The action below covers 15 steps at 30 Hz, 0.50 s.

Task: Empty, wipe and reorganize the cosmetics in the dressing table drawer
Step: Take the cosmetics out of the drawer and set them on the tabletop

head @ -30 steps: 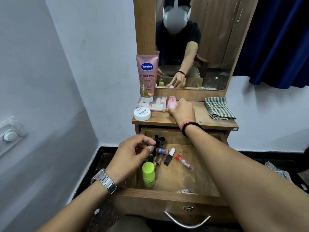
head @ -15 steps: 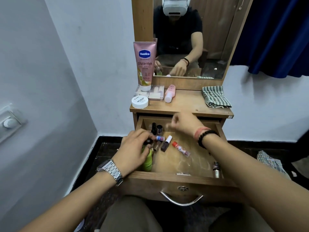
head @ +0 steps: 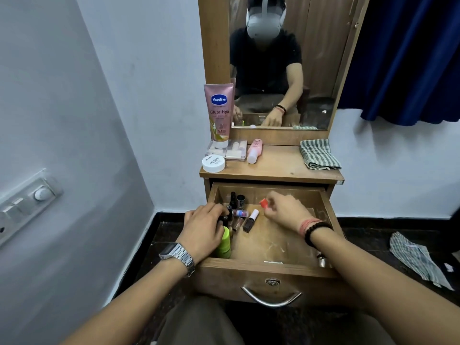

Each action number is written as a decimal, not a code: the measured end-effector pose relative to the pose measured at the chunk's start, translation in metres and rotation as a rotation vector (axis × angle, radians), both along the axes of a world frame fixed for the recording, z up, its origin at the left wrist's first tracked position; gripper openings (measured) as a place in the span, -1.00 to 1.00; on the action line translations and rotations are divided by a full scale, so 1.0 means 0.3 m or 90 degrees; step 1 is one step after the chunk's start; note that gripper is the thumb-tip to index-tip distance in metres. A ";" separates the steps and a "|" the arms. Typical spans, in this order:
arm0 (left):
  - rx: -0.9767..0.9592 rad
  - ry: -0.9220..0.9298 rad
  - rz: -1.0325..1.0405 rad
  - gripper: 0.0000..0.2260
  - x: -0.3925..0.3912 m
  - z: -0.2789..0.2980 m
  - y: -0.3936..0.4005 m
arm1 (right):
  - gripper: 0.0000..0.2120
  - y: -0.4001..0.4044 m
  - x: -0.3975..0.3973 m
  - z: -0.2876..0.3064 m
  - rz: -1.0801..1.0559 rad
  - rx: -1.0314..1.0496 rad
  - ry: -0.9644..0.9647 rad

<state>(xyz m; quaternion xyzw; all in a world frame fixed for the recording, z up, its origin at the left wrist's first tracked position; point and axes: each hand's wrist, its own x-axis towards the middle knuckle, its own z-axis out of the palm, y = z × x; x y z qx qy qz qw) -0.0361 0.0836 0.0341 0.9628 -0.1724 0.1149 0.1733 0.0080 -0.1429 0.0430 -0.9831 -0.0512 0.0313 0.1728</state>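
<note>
The wooden drawer point(head: 261, 270) stands pulled open. My left hand point(head: 204, 230) is at its left side, fingers curled around a small dark bottle point(head: 226, 217), with the palm over a lime-green bottle point(head: 224, 244). My right hand point(head: 286, 210) is over the drawer's middle and pinches a red-capped tube point(head: 263, 202), lifted off the bottom. Two dark nail polish bottles point(head: 237, 200) stand at the back left. A blue-pink vial point(head: 240, 213) and a white-capped bottle point(head: 251, 219) lie beside my left hand. A silver tube point(head: 322, 260) lies in the front right corner.
On the tabletop point(head: 278, 170) stand a pink Vaseline tube point(head: 219, 113), a clear box point(head: 226, 150), a white jar point(head: 213, 163), a lying pink bottle point(head: 255, 150) and a folded striped cloth point(head: 318, 154). A mirror rises behind. The wall is close on the left.
My right hand left the pink bottle on the tabletop, came down into the drawer and picked up the red-capped tube. My left hand settled onto the bottles at the left.
</note>
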 end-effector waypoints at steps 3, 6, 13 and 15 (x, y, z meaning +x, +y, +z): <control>0.005 0.001 0.001 -0.76 -0.001 -0.001 0.000 | -0.81 -0.002 0.007 0.069 0.025 0.159 -0.051; 0.011 0.008 0.004 -0.75 0.002 0.000 0.001 | -0.79 0.027 0.025 0.132 0.020 0.345 -0.062; 0.003 0.014 0.008 -0.74 0.003 0.005 0.000 | -0.66 0.084 0.130 0.229 0.034 0.371 -0.104; -0.006 0.014 0.005 -0.74 -0.001 0.004 -0.001 | -0.63 0.094 0.163 0.251 0.033 0.332 -0.104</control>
